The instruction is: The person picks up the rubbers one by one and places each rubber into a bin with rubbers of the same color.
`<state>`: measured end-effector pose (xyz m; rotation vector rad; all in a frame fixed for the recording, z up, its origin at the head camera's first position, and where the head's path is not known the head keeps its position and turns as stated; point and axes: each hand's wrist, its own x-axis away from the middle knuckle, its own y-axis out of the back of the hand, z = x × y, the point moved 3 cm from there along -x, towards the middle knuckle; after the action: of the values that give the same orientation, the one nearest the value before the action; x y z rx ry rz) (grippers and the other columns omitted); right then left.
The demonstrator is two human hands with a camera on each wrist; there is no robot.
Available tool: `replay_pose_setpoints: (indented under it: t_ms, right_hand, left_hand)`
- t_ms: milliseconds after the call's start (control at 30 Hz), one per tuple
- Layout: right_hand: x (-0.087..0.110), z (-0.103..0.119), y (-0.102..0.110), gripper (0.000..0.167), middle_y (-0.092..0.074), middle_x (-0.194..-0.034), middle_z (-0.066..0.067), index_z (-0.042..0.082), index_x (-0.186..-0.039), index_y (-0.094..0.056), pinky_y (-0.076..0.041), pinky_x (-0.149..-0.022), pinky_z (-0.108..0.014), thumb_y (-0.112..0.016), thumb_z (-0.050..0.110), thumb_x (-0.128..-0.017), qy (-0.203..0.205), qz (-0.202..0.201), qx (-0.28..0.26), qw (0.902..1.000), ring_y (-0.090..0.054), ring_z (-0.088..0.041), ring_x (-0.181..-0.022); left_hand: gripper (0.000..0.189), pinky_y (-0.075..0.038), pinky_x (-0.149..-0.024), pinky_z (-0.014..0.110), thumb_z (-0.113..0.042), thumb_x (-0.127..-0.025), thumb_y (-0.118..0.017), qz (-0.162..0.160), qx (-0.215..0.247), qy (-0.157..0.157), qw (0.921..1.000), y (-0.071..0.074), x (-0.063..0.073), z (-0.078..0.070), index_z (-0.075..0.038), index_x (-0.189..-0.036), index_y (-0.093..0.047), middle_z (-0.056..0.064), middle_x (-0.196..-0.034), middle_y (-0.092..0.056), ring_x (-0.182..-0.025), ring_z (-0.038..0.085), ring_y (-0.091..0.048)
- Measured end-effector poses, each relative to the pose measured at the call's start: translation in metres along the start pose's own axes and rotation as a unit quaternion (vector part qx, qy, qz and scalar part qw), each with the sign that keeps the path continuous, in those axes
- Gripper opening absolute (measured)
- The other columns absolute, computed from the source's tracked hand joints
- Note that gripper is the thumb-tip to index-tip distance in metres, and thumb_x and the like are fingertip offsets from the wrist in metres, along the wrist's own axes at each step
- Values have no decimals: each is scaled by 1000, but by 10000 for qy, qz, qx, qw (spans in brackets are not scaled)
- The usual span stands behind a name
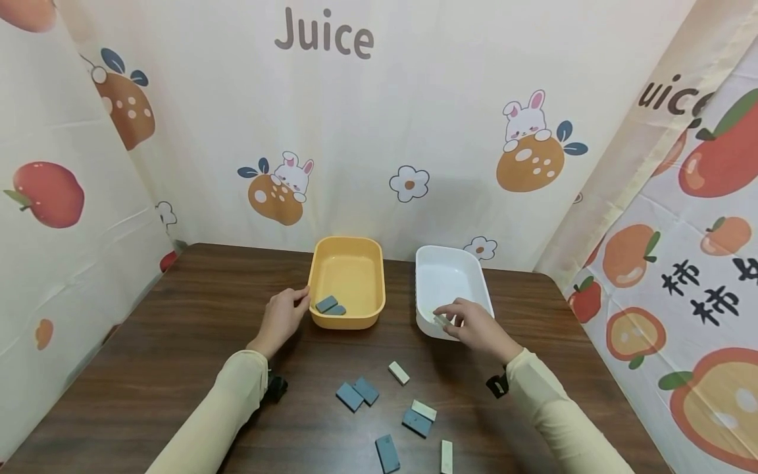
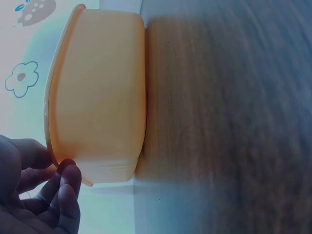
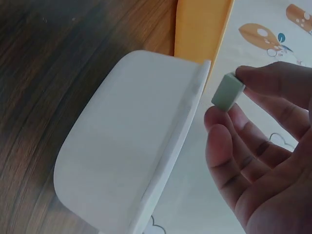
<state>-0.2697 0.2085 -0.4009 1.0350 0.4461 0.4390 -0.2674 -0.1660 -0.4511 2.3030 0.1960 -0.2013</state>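
Note:
My left hand (image 1: 283, 317) pinches the left rim of a yellow plastic tray (image 1: 349, 247), thumb and fingertips at its edge in the left wrist view. Two blue-grey blocks (image 1: 326, 303) lie inside that tray at its near left corner. Between thumb and fingers my right hand (image 1: 478, 327) holds a small pale green block (image 3: 227, 91). It is over the near end of a white plastic tray (image 1: 422, 289); in the right wrist view the block is just beyond the rim.
On the dark wood table (image 1: 207, 289), nearer me, lie several blue-grey blocks (image 1: 387, 454) and three pale ones, including a pale block (image 1: 399, 372) between the arms. One pale block (image 1: 424, 411) sits against a blue-grey block (image 1: 417, 423). A printed curtain (image 1: 355, 118) hangs behind.

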Motion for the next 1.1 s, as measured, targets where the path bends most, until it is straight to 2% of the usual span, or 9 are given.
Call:
replay_pose_setpoints:
  t_ms: [267, 567, 800, 1100]
  right_hand:
    - [-5, -13, 2, 28, -64, -89, -5, 7, -113, -72, -45, -60, -24, -67, 5, -86, -457, -126, -82, 9988, -54, -12, -73]
    - [-10, -30, 2, 28, -65, -87, -9, 3, -113, -71, -45, -61, -25, -66, 4, -86, -697, -536, -166, 9960, -56, -14, -71]
    - [-13, -43, 2, 29, -66, -92, -14, 2, -116, -69, -45, -62, -29, -65, 4, -87, -1164, -411, -414, 9915, -57, -18, -74]
    - [-18, -54, -2, 28, -66, -94, -16, 3, -116, -69, -47, -64, -29, -65, 6, -88, -1365, -221, -476, 9892, -59, -21, -77]
  left_hand:
    - [36, -39, -60, 29, -17, -96, -60, 12, -11, 42, 10000, -1, -1, 0, -3, -128, -62, 17, -97, -67, -67, 21, -48]
    - [34, -39, -61, 29, -16, -95, -61, -112, -30, 3, 9999, -2, -1, 1, -3, -127, -64, 16, -94, -68, -66, 20, -48]
    - [35, -40, -62, 30, -17, -95, -61, -47, -31, 78, 10000, -2, -1, 1, -4, -127, -64, 16, -96, -67, -68, 22, -49]
    - [34, -42, -64, 33, -17, -94, -62, -121, -48, -29, 9999, 0, -2, 0, -3, -126, -65, 18, -98, -68, -72, 24, -53]
